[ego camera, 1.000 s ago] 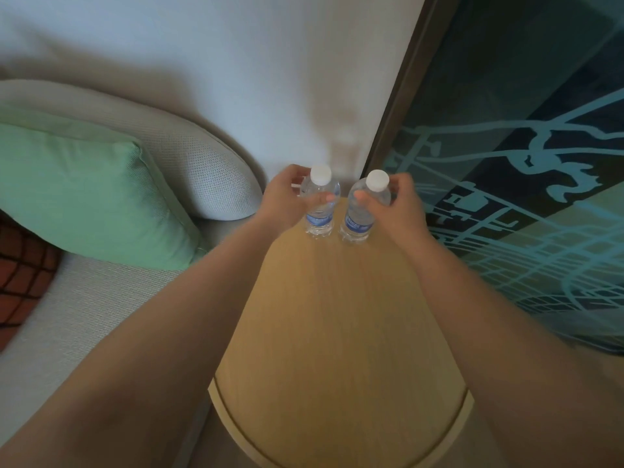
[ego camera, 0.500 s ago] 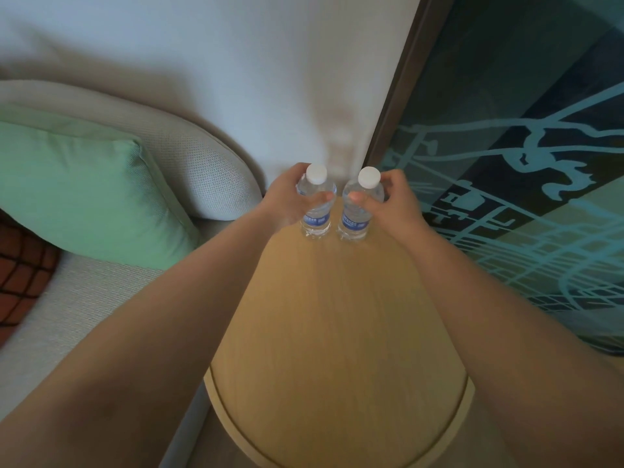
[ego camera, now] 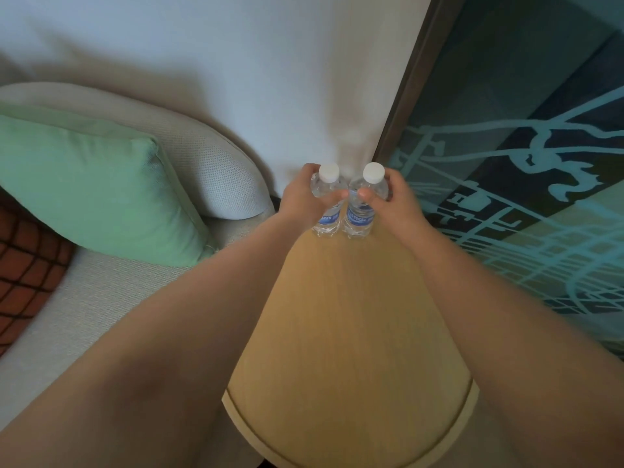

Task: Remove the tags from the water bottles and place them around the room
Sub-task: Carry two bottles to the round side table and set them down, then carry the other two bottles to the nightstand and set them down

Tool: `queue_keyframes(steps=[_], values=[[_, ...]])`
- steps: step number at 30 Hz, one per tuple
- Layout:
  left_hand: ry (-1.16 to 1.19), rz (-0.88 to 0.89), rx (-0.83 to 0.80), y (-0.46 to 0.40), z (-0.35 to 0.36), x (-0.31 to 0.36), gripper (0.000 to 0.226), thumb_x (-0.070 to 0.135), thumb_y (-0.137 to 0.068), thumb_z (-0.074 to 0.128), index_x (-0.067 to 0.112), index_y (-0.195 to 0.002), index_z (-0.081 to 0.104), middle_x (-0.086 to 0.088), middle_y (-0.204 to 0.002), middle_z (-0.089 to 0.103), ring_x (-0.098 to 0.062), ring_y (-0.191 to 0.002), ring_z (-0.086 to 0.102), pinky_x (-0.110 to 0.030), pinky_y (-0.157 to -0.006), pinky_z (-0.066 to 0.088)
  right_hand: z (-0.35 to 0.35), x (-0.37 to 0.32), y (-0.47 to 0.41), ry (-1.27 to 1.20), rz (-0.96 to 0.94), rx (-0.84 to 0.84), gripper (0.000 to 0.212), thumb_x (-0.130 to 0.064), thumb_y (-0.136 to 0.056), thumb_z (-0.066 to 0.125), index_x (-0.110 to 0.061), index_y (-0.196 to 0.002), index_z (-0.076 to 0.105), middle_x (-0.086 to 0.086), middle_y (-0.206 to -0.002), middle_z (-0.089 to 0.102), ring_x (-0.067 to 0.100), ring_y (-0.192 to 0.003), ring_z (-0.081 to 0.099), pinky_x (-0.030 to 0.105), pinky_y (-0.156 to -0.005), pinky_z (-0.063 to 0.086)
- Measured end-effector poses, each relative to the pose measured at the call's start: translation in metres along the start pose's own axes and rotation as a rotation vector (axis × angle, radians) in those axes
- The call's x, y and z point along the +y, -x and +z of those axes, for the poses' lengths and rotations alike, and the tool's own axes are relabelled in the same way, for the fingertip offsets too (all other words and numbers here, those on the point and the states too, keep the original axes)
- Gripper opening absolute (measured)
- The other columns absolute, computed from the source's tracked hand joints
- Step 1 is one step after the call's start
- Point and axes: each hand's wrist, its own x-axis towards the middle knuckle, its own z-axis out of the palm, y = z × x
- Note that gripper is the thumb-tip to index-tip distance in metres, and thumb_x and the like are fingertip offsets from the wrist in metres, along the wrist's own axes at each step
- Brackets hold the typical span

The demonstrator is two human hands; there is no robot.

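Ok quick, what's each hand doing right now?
Left hand: closed on the left bottle.
Right hand: closed on the right bottle.

left arm: mine, bare to the frame edge, no sleeve showing
right arm: same, bare, sleeveless in view
left hand [ego camera: 300,201]: no glove, ring or watch
right hand [ego camera: 396,201]: bare too, short nails

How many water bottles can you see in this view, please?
2. The left bottle stands at the far end of the wooden table, held by the left hand; the right bottle stands beside it, held by the right hand. No others show.
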Motion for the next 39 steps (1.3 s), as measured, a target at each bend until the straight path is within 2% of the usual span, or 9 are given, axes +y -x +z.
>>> queue_keyframes(steps=[4, 6, 10, 15, 18, 23, 26, 34, 39], values=[[-0.074, -0.093, -0.075, 0.004, -0.009, 0.006, 0.095, 0.055, -0.077, 0.07, 0.02, -0.15, 0.02, -0.005, -0.149, 0.04, -0.026, -0.134, 0.041, -0.037, -0.103, 0.039, 0.003, -0.013, 0.009, -0.016, 0.048, 0.029, 0.07, -0.033, -0.088, 0.063, -0.024, -0.148, 0.027, 0.002, -0.153, 0.033, 0.022, -0.139, 0.033, 0.042, -0.111, 0.031], [-0.141, -0.085, -0.066, 0.013, -0.018, 0.013, 0.1, 0.06, -0.078, 0.066, 0.018, -0.152, 0.013, -0.005, -0.155, 0.031, -0.026, -0.139, 0.033, -0.04, -0.108, 0.033, 0.0, -0.019, 0.019, -0.012, 0.057, 0.047, 0.073, -0.035, -0.089, 0.062, -0.027, -0.149, 0.021, 0.001, -0.156, 0.027, 0.021, -0.141, 0.027, 0.039, -0.109, 0.028], [-0.357, 0.056, -0.006, 0.049, -0.042, 0.027, 0.094, 0.061, -0.084, 0.058, 0.013, -0.152, 0.015, -0.005, -0.158, 0.025, -0.023, -0.144, 0.024, -0.039, -0.112, 0.025, -0.016, -0.034, 0.053, 0.084, 0.039, 0.103, 0.067, -0.043, -0.091, 0.056, -0.028, -0.148, 0.024, -0.001, -0.156, 0.027, 0.022, -0.141, 0.029, 0.04, -0.109, 0.029], [-0.598, 0.278, 0.072, 0.119, -0.069, 0.042, 0.077, 0.057, -0.091, 0.047, 0.009, -0.149, 0.027, -0.009, -0.151, 0.037, -0.026, -0.139, 0.033, -0.042, -0.113, 0.022, -0.036, -0.055, 0.119, 0.295, -0.039, 0.191, 0.061, -0.044, -0.092, 0.052, -0.022, -0.146, 0.031, 0.006, -0.152, 0.035, 0.024, -0.138, 0.033, 0.044, -0.111, 0.03], [-0.721, 0.408, 0.067, 0.166, -0.071, 0.045, 0.072, 0.057, -0.093, 0.039, 0.012, -0.148, 0.03, -0.007, -0.15, 0.039, -0.023, -0.139, 0.032, -0.043, -0.115, 0.018, -0.04, -0.055, 0.17, 0.308, -0.081, 0.255, 0.059, -0.047, -0.093, 0.049, -0.019, -0.143, 0.037, 0.007, -0.148, 0.04, 0.023, -0.136, 0.036, 0.039, -0.108, 0.03], [-0.738, 0.428, -0.044, 0.224, -0.046, 0.048, 0.072, 0.06, -0.094, 0.031, 0.017, -0.151, 0.024, -0.002, -0.156, 0.029, -0.02, -0.145, 0.021, -0.045, -0.118, 0.014, -0.039, -0.037, 0.245, 0.352, -0.071, 0.367, 0.052, -0.044, -0.094, 0.047, -0.015, -0.137, 0.045, 0.006, -0.141, 0.046, 0.021, -0.129, 0.043, 0.027, -0.099, 0.028], [-0.724, 0.458, -0.145, 0.246, -0.019, 0.05, 0.071, 0.06, -0.094, 0.03, 0.018, -0.151, 0.022, -0.003, -0.158, 0.026, -0.021, -0.145, 0.018, -0.044, -0.119, 0.008, -0.049, -0.019, 0.279, 0.338, -0.006, 0.462, 0.047, -0.041, -0.094, 0.048, -0.015, -0.133, 0.048, 0.006, -0.137, 0.05, 0.021, -0.124, 0.046, 0.026, -0.095, 0.03], [-0.735, 0.63, -0.439, 0.291, 0.064, 0.067, 0.069, 0.059, -0.094, 0.03, 0.02, -0.15, 0.022, -0.004, -0.156, 0.029, -0.025, -0.143, 0.021, -0.049, -0.117, 0.014, -0.093, 0.04, 0.38, 0.255, 0.31, 0.742, 0.048, -0.044, -0.093, 0.051, -0.016, -0.132, 0.05, 0.008, -0.137, 0.049, 0.025, -0.125, 0.045, 0.028, -0.093, 0.033], [-0.781, 0.795, -0.588, 0.335, 0.125, 0.086, 0.072, 0.065, -0.091, 0.019, 0.022, -0.149, 0.023, -0.001, -0.155, 0.031, -0.022, -0.143, 0.024, -0.047, -0.117, 0.016, -0.115, 0.075, 0.457, 0.176, 0.472, 0.949, 0.041, -0.037, -0.092, 0.054, -0.012, -0.125, 0.056, 0.01, -0.125, 0.055, 0.026, -0.113, 0.053, 0.025, -0.084, 0.033]])
